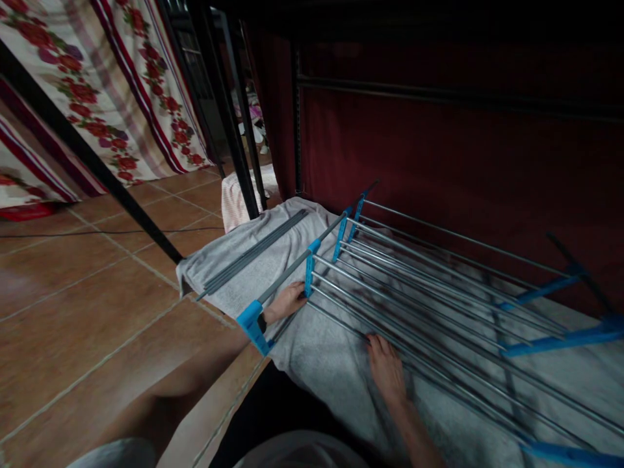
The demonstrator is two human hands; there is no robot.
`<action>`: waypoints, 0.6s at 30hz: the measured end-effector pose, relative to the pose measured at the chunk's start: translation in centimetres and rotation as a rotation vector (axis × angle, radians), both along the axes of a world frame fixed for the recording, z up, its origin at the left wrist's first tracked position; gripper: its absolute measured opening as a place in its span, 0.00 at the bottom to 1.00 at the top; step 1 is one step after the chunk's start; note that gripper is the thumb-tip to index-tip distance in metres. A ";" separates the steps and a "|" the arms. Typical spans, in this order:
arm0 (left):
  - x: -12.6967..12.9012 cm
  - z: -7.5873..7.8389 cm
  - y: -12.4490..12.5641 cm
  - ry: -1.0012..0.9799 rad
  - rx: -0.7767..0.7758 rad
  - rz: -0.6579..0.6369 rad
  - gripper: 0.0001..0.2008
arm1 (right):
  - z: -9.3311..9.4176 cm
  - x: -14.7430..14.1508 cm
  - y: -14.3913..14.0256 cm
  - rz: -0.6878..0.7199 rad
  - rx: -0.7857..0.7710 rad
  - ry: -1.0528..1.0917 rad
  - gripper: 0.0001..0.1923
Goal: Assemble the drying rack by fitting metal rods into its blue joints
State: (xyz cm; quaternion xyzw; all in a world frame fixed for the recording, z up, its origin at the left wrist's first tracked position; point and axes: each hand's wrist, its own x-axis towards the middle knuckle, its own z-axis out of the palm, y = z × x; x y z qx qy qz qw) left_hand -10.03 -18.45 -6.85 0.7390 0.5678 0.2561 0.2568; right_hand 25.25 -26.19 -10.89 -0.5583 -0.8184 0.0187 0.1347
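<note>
Head view: looks forward and steeply down, close over rack [414,286] and towel [322,351], tiled floor [88,305] left.

One drying rack [414,286], one grey towel [322,351], two hands [287,300].

Grey metal-rod rack w/ blue plastic connectors [439,279] lies on grey towel [322,351]; bundle of loose grey rods [258,250] left of it, prob. on towel too.

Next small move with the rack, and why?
Probably seat the rod end into the blue bracket. The left hand sits right at that bracket, while the right hand rests on the metal rods lying across the grey towel, steadying them.
</note>
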 end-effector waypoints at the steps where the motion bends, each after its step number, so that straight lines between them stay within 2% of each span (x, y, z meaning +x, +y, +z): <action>1: 0.1 0.1 0.1 -0.032 0.002 0.017 0.05 | 0.0 0.1 0.0 -0.003 -0.004 0.000 0.21; 4: 0.3 0.4 0.3 -0.097 0.020 0.047 0.06 | 0.3 0.1 0.1 -0.018 -0.017 -0.003 0.20; 7: 0.3 0.6 0.3 -0.119 0.013 0.024 0.07 | 0.8 0.0 0.3 -0.040 -0.035 -0.020 0.19; 11: 0.6 0.3 0.1 -0.185 -0.005 0.023 0.09 | 1.0 -0.2 0.4 -0.057 -0.055 -0.035 0.19; 18: 1.0 -0.4 0.2 -0.200 0.020 0.051 0.08 | 0.5 0.1 0.2 -0.076 0.003 -0.037 0.18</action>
